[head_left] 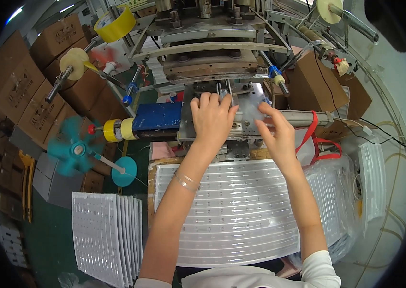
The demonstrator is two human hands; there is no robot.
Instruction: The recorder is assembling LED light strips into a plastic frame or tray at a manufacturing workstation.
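Observation:
My left hand [211, 117] reaches over the metal plate [188, 126] of a press, its fingers bent down at the small fixture [223, 91] there. Whatever those fingers pinch, if anything, is hidden beneath them. To its right, my right hand [279, 134] is open, thumb and forefinger apart, by the plate's right part. A hazy translucent patch [251, 109] shows between the two hands; its kind is not clear. Below my wrists lies a large white plastic sheet [232, 211] with rows of long ridges and small clear parts.
The heavy press head [210, 67] hangs just above my fingers. Stacked white trays [104, 235] stand at left, near a turning teal fan [78, 150]. More trays in clear plastic [330, 201], a red strap [311, 132] and cartons [316, 79] are at right.

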